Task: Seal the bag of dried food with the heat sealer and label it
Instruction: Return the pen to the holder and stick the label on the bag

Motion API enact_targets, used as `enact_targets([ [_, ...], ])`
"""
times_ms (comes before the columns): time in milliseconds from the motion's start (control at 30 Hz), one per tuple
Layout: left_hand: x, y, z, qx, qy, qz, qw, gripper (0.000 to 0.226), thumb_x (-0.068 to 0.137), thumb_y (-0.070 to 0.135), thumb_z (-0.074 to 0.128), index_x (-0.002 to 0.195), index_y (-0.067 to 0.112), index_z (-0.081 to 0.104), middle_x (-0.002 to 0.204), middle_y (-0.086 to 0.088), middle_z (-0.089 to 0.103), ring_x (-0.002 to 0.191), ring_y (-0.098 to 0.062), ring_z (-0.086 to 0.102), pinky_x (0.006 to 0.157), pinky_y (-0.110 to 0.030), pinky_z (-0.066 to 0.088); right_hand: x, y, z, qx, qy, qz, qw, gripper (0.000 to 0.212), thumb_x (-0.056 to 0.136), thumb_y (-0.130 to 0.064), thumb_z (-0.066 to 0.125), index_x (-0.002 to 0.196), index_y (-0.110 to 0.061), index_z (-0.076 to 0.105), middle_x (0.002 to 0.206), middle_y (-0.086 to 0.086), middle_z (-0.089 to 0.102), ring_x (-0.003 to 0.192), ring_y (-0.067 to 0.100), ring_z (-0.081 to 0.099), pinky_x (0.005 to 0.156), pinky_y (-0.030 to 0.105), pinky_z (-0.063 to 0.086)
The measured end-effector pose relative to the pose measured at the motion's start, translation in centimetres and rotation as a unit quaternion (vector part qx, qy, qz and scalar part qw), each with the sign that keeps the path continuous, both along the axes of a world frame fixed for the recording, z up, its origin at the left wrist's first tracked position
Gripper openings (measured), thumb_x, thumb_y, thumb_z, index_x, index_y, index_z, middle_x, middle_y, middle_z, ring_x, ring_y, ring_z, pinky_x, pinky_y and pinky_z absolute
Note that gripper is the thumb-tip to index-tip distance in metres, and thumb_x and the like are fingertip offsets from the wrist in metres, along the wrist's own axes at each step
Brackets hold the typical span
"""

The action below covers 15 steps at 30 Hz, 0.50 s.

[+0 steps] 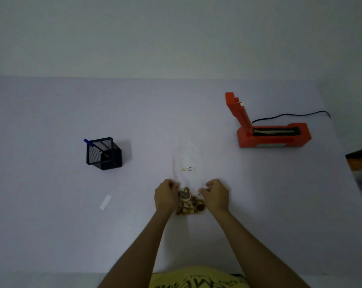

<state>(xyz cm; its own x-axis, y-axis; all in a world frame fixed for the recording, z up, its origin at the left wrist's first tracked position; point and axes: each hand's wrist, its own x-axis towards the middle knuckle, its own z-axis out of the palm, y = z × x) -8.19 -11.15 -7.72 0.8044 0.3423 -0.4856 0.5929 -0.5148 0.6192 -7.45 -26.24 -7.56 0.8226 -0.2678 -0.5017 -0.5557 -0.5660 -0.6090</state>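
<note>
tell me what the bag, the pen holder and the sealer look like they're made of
Bag: thin clear plastic film, by the look; the table shows through it and it is faintly creased. Pen holder: black wire mesh, probably metal, matte; you can see through its walls. Heat sealer: orange moulded plastic, most likely, smooth and slightly glossy, with a dark sealing strip in its base.

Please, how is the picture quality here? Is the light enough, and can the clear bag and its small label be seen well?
Head view: dim, bluish light, soft focus overall; the clear bag nearly vanishes against the pale table, only faint creases show; its small label is too blurred to read; the pen holder casts a soft shadow to its right; wide-angle bending shows at the edges; both hands look dark.
</note>
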Motion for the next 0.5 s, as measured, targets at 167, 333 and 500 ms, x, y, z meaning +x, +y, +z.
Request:
enact_targets([
  [167, -0.4, 1.4, -0.1, -0.139, -0.042, 0.009, 0.989, 0.014, 0.096, 0.023, 0.052, 0.086, 0.018, 0.061, 0.079, -0.004, 0.069, 0.077, -0.023, 0.067, 0.075, -0.042, 0.057, 0.0, 0.7, 0.1, 0.03, -0.019, -0.024, 0.999, 0.035, 0.074, -0.022, 0.08, 0.101, -0.009, 0.061, 0.094, 0.008, 0.064, 0.083, 0.021, 0.061, 0.068, 0.024, 0.042],
  [333, 0.3, 2.3, 1.2, -0.226, -0.065, 0.041, 0.971, 0.017, 0.097, 0.019, 0.052, 0.082, 0.016, 0.06, 0.078, -0.006, 0.07, 0.07, -0.02, 0.066, 0.065, -0.032, 0.055, 0.8, 1.3, 0.6, 0.163, -0.011, -0.047, 0.985, 0.029, 0.083, -0.02, 0.072, 0.11, -0.019, 0.062, 0.102, 0.001, 0.065, 0.093, 0.018, 0.063, 0.077, 0.025, 0.051],
  [500, 2.8, 3.0, 2.4, -0.268, -0.068, 0.087, 0.957, 0.012, 0.093, 0.016, 0.058, 0.089, 0.008, 0.066, 0.081, -0.007, 0.073, 0.072, -0.019, 0.068, 0.068, -0.032, 0.056, 3.7, 1.6, 1.5, 0.222, 0.005, -0.05, 0.974, 0.004, 0.082, -0.011, 0.071, 0.084, -0.012, 0.074, 0.081, 0.002, 0.074, 0.077, 0.016, 0.068, 0.064, 0.02, 0.052],
])
